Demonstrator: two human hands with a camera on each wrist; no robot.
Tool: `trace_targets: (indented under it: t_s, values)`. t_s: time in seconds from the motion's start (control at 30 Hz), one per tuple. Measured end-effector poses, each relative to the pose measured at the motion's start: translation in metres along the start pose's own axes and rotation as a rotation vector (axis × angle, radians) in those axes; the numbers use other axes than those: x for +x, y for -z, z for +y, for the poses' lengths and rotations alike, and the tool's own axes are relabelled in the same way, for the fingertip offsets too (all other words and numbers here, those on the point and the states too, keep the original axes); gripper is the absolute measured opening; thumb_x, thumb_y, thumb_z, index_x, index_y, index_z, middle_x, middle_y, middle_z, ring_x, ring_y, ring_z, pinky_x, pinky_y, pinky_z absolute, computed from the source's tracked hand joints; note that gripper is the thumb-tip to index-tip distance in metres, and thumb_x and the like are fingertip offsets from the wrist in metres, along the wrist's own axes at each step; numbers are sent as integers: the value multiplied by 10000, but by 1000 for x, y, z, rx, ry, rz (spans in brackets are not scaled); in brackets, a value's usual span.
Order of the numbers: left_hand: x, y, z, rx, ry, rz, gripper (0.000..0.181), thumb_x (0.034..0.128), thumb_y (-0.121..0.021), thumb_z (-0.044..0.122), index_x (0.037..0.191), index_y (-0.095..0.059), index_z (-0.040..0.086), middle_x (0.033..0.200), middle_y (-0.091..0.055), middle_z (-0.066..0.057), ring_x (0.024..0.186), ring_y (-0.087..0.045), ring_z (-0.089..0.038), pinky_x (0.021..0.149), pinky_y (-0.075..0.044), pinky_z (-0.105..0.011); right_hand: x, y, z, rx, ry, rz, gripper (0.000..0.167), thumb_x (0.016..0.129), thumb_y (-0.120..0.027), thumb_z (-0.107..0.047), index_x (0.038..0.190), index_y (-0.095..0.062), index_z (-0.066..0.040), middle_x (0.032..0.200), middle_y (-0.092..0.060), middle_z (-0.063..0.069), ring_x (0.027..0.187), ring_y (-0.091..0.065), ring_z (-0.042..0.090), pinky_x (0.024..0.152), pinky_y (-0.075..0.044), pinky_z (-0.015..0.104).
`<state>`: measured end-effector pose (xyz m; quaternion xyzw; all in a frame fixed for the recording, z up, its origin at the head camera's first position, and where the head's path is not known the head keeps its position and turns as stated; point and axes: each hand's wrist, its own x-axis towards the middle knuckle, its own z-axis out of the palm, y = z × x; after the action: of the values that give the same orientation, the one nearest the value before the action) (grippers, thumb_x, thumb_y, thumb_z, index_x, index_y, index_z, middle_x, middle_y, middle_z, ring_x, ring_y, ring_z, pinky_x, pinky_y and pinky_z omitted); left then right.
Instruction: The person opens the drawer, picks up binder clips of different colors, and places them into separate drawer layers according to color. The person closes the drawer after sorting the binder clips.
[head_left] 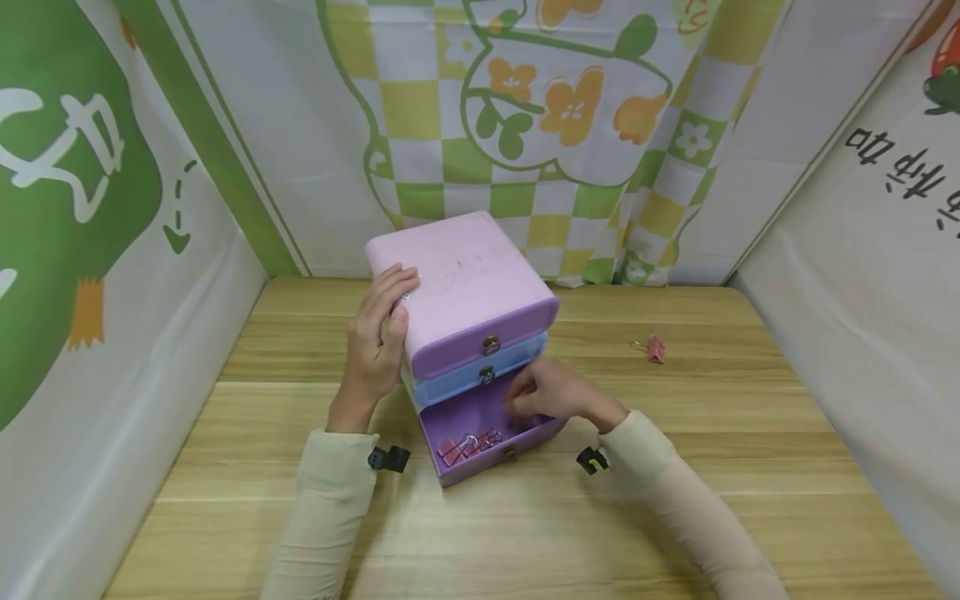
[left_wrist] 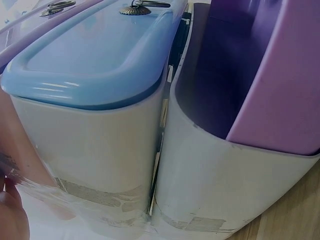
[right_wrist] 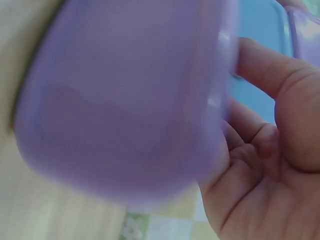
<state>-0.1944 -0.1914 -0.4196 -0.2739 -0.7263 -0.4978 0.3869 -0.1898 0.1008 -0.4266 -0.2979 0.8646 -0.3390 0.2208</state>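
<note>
A small three-tier drawer box with a pink top (head_left: 465, 275) stands on the table. Its bottom purple drawer (head_left: 472, 408) is pulled out, while the blue drawer (head_left: 517, 354) and upper purple drawer (head_left: 450, 354) are closed. Pink binder clips (head_left: 465, 448) lie at the left of the open drawer. My left hand (head_left: 378, 337) rests on the box's left side and top edge, fingers fairly straight. Inside the open drawer, at its right, are the fingers of my right hand (head_left: 555, 392); the drawer front hides their tips in the right wrist view, so what they hold is unclear.
One pink binder clip (head_left: 656, 349) lies on the wooden table (head_left: 675, 500), right of the box. Printed cloth walls surround the table at the back and both sides. A checked curtain (head_left: 480, 183) hangs behind the box.
</note>
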Motion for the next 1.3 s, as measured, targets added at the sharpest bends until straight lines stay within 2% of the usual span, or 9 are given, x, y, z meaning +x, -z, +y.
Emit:
trace_targets:
  t_s: [0.13,0.3,0.47,0.6,0.77,0.83,0.87,1.0,1.3]
  values:
    - [1,1,0,3,-3,-1,451,1017,-430,143,1382,-679,49,1478,-649,-132,1514,-477,-323,1329,-335,-453,-14,19,-2,31,15,41,214,936,-741,-142,1059,-812,18,908,-819,105,751,-713,62,688,-610,219]
    - [3,1,-1,1,-17,0,448,1019,-428,141,1376,-680,40,1475,-649,-138,1509,-482,-331,1325,-339,-462,-32,45,2,64,-38,121,249,943,-733,-124,1110,-791,52,969,-822,131,851,-780,172,771,-651,269]
    - [3,1,0,7,-22,0,450,1018,-424,143,1372,-680,35,1475,-649,-140,1505,-486,-332,1324,-342,-462,-48,74,11,-2,-134,193,229,967,-719,-156,1108,-798,7,912,-821,92,900,-795,267,832,-669,348]
    - [4,2,0,6,-22,1,451,1019,-422,142,1373,-678,31,1474,-648,-144,1505,-485,-333,1324,-341,-462,-54,97,23,-66,-204,234,263,979,-713,-167,1138,-782,32,980,-819,155,935,-792,302,840,-671,379]
    - [4,2,1,2,-23,0,449,1014,-429,133,1373,-678,30,1474,-649,-148,1505,-484,-338,1326,-338,-463,-63,124,43,-134,-302,269,305,1006,-673,-160,1194,-744,68,1023,-799,213,649,-720,217,609,-616,318]
    - [4,2,1,1,-21,1,448,1013,-432,131,1372,-678,30,1472,-650,-149,1504,-485,-340,1327,-337,-460,-66,132,51,-197,-314,287,309,1007,-669,-161,1190,-741,77,1037,-793,234,591,-694,199,630,-639,378]
    - [4,2,0,1,-22,2,446,1013,-433,130,1371,-679,28,1471,-651,-152,1503,-486,-342,1327,-337,-460,-67,135,55,-232,-311,298,305,1003,-672,-155,1176,-742,86,1043,-789,248,604,-705,235,669,-653,431]
    - [2,1,-1,-1,-25,6,447,1013,-431,131,1370,-679,27,1470,-652,-150,1504,-486,-343,1326,-337,-468,-67,144,71,-407,-293,338,286,969,-701,-143,1113,-756,99,1083,-780,274,944,-762,406,935,-621,575]
    - [0,1,-3,-3,-28,0,449,1016,-430,135,1377,-677,36,1478,-648,-140,1509,-481,-338,1328,-335,-469,-63,151,110,-495,-338,308,312,917,-684,-53,1143,-712,160,1183,-719,358,1166,-658,555,1033,-558,656]
